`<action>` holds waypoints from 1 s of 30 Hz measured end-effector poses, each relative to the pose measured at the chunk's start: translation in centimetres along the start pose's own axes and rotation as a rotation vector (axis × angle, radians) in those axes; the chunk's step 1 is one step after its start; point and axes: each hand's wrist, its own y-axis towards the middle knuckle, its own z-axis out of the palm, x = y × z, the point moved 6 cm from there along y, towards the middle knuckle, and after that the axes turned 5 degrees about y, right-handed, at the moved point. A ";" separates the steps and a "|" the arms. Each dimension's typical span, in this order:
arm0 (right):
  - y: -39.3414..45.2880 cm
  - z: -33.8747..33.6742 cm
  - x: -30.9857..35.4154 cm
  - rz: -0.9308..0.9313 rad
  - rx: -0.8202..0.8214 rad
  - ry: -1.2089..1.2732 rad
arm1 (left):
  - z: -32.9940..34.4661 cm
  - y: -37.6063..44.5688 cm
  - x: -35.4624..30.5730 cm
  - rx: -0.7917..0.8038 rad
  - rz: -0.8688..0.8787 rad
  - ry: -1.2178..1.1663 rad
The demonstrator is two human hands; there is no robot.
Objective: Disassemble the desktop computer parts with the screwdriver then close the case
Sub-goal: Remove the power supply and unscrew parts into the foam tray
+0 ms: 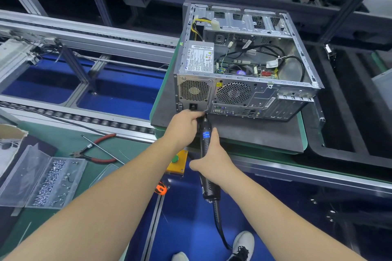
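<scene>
Two bare hands work one tool at the rear of an open desktop case [244,63]. Case lies on its side on a dark grey mat [254,133], side panel off, sitting at about 1 o'clock from the person. Inside, the power supply [200,58] fills the near-left corner, motherboard [239,69] with loose black cables to its right, drive cage [244,20] along the far wall at 12 o'clock.

Electric screwdriver [206,144] is black with a blue sticker, pointing up toward 12 o'clock, its tip at the lower right corner of the power supply's rear plate, beside the power socket [193,106]. Black cord trails from its tail down to 6 o'clock, near a white shoe [244,241].

Left hand [183,123] is closed at the tool's nose, fingers curled and pinched around the bit end, touching the case's rear edge. Right hand [214,157] wraps the screwdriver barrel from the right, thumb lying up along the body, fingers pressed around it.

At 9 o'clock on the green bench: red-handled pliers [96,150] lying flat with a thin metal rod crossing them, and a clear plastic tray [42,180] holding a heap of small screws. Yellow box with a green button [177,162] sits just under the left forearm, an orange item below it partly hidden. Grey conveyor rails [84,34] run across at 10 o'clock.
</scene>
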 end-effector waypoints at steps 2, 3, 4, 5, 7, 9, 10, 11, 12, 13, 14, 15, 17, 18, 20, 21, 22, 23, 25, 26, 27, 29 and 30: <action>0.1 0.1 0.0 0.002 0.003 0.002 | 0.3 0.1 -0.1 0.020 0.018 0.029; 0.1 0.1 0.0 0.002 0.003 0.001 | 0.4 0.1 -0.1 0.027 0.026 0.041; 0.2 0.1 0.1 0.000 0.003 -0.001 | 0.5 0.2 -0.1 0.029 0.031 0.047; 0.2 0.1 0.1 -0.001 0.003 -0.001 | 0.6 0.1 0.0 0.027 0.033 0.047; 0.1 0.1 0.1 -0.002 0.004 -0.001 | 0.8 0.0 0.1 0.019 0.035 0.044; 0.1 0.0 0.0 -0.005 0.005 -0.001 | 1.1 -0.1 0.1 0.018 0.033 0.048; 0.1 0.0 0.0 -0.007 0.006 -0.002 | 1.2 -0.2 0.1 0.017 0.028 0.052; 0.1 0.0 0.0 -0.011 0.006 -0.004 | 1.2 -0.2 0.1 0.016 0.023 0.058; 0.1 0.0 0.1 -0.016 0.006 -0.005 | 1.3 -0.2 0.1 0.014 0.015 0.064; 0.2 0.0 0.1 -0.021 0.006 -0.006 | 1.3 -0.3 0.0 0.013 0.007 0.070; 0.2 0.0 0.1 -0.025 0.008 -0.007 | 1.4 -0.2 0.0 0.012 0.002 0.076; 0.2 -0.1 0.1 -0.027 0.012 -0.007 | 1.4 -0.3 0.0 0.013 0.000 0.079; 0.1 -0.1 0.0 -0.029 0.017 -0.002 | 1.5 -0.3 -0.1 0.016 -0.005 0.080; 0.1 -0.2 -0.1 -0.030 0.017 0.002 | 1.5 -0.3 0.0 0.016 -0.011 0.079; 0.0 -0.2 -0.2 -0.033 0.014 0.013 | 1.6 -0.3 0.0 0.015 -0.015 0.071; 0.0 -0.3 -0.2 -0.034 0.012 0.018 | 1.6 -0.3 0.0 0.011 -0.016 0.064; -0.1 -0.3 -0.3 -0.035 0.010 0.019 | 1.6 -0.3 0.0 0.006 -0.016 0.055; -0.2 -0.2 -0.3 -0.035 0.007 0.019 | 1.7 -0.4 0.1 -0.001 -0.019 0.045; -0.4 -0.1 -0.7 -0.035 0.003 0.016 | 1.8 -0.4 0.2 -0.013 -0.027 0.029; -0.6 0.0 -0.9 -0.033 0.002 0.013 | 1.8 -0.4 0.2 -0.017 -0.029 0.024; -0.8 0.0 -1.2 -0.033 0.002 0.010 | 1.8 -0.5 0.2 -0.019 -0.028 0.022; -0.9 0.1 -1.6 -0.031 0.006 0.012 | 1.8 -0.6 0.2 -0.021 -0.019 0.017; -1.0 0.1 -1.8 -0.029 0.007 0.017 | 1.7 -0.6 0.1 -0.022 -0.016 0.008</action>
